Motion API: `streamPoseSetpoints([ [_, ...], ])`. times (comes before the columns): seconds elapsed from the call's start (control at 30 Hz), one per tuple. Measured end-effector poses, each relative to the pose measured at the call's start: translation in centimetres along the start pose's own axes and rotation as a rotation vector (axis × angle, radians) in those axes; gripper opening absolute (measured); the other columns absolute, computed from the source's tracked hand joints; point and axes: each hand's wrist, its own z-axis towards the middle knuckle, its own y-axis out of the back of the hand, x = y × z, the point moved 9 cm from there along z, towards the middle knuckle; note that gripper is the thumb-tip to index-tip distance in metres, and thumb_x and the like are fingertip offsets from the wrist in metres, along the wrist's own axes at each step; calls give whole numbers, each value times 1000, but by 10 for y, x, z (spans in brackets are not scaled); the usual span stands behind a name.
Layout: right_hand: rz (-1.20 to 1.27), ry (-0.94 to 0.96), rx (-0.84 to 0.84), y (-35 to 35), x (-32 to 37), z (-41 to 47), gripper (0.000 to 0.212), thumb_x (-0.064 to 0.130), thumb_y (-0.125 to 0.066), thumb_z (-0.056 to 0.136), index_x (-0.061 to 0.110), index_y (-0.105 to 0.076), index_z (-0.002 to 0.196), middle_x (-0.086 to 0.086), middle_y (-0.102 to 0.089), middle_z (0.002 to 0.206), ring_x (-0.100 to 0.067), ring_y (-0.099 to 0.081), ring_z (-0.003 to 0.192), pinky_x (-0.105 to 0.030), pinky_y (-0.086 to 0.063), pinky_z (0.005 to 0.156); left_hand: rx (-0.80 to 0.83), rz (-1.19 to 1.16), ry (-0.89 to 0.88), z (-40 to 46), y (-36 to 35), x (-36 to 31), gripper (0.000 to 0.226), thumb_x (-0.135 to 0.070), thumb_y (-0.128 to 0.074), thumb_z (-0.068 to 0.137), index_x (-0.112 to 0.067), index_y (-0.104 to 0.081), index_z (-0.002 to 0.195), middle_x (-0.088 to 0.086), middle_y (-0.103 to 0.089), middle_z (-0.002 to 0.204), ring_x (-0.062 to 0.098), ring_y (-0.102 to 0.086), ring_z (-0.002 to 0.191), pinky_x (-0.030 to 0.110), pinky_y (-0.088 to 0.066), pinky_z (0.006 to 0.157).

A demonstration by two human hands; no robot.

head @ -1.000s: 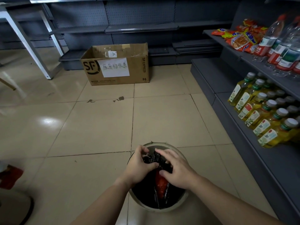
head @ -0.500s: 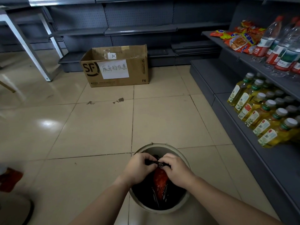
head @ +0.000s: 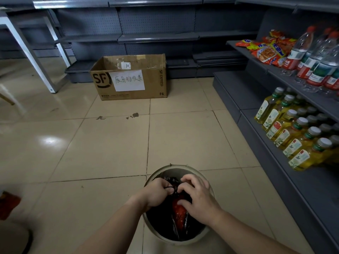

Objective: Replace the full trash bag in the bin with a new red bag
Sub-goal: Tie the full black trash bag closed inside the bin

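1. Left hand point(head: 158, 194) was seen closed into a fist on the gathered black plastic at the top of the trash bag point(head: 165, 222), just above the bin point(head: 201, 233) mouth.
2. Right hand point(head: 199, 197) was laid over the bag top, fingers point(head: 189, 177) curled and pinching the same twisted black neck; the two hands were nearly touching at the knot.
3. The bag was still seated inside the bin, dark and filling it; a red item point(head: 178, 210) was visible through or on the plastic, directly under the right hand.
4. The bin was round, pale-rimmed, standing on the tiled floor point(head: 110, 147).
5. Beyond the bin, well apart, an open cardboard box point(head: 132, 77) was placed on the floor against the grey shelving point(head: 156, 37); a handwritten white paper label point(head: 128, 80) was stuck on its front.
6. Right of the bin, a shelf unit point(head: 302, 189) was stocked: yellow oil bottles point(head: 297, 142) on the lower tier, water bottles point(head: 319, 61) and orange snack packets point(head: 266, 50) on the tier above.
7. Left of the bin, at the frame edge, a red object point(head: 8, 204) was partly visible; it could not be identified.
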Motion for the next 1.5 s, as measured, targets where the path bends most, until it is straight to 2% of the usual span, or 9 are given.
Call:
streamPoseSetpoints([
  [0.13,-20,116,-124,7,12,3,24,16,-79,71,27,-68,89,2,-62,107,-16,-58,104,-32,-33,93,71,-142,12,-4,-5,0,22,-10,-53,100,-10,-67,83,10,-55,75,21,-51,70,32,-43,67],
  [0.37,30,134,-157,17,6,1,10,16,-71,78,24,-70,84,1,-63,102,-19,-61,100,-34,-42,93,-70,-145,-111,-9,15,-1,16,-1,-72,87,-11,-78,98,9,-78,102,24,-71,101,38,-56,95],
  [0.57,95,90,-129,23,-1,-4,5,18,-65,81,21,-69,82,3,-61,101,-12,-58,100,-24,-38,97,-223,-84,-69,-13,30,9,9,-9,-78,84,-17,-79,88,-2,-78,85,7,-73,79,21,-59,75],
  [0.77,71,30,-93,31,-19,-20,18,2,-75,76,17,-64,77,7,-60,88,-8,-53,86,-24,-37,87,-364,14,-79,-12,48,16,7,-4,-77,83,-11,-77,83,-1,-75,78,8,-70,75,17,-53,67],
  [1.0,-27,48,39,33,-39,-47,27,-8,-74,67,13,-58,71,1,-59,77,-10,-48,81,-23,-34,80,-486,259,-46,4,63,41,36,5,-70,80,-25,-61,62,-6,-66,67,8,-60,66,4,-34,53],
  [1.13,-19,-24,26,37,-50,-53,23,-8,-69,70,12,-57,72,-1,-59,78,-13,-47,79,-30,-36,74,-517,289,-40,6,65,47,34,4,-67,83,-23,-61,63,1,-69,70,19,-64,72,19,-39,57],
  [1.23,74,-128,-38,42,-50,-43,19,-5,-63,79,13,-55,77,2,-61,87,-13,-55,86,-31,-39,79,-494,241,-102,1,60,32,23,-2,-71,84,-21,-66,72,-4,-68,74,12,-62,73,6,-36,57],
  [1.37,291,-219,-67,37,-32,-17,23,-13,-56,83,9,-54,78,-1,-62,108,6,-53,105,-4,-41,87,-393,97,-226,-5,52,-2,13,-10,-74,85,-20,-74,94,-12,-73,87,-2,-66,82,3,-44,67],
  [1.5,349,-197,-104,29,-10,10,21,-14,-60,80,7,-59,79,-5,-62,99,-1,-56,95,-6,-43,80,-274,107,-318,-6,28,-37,22,-10,-77,81,-27,-74,95,-11,-75,89,3,-70,85,14,-52,78],
])
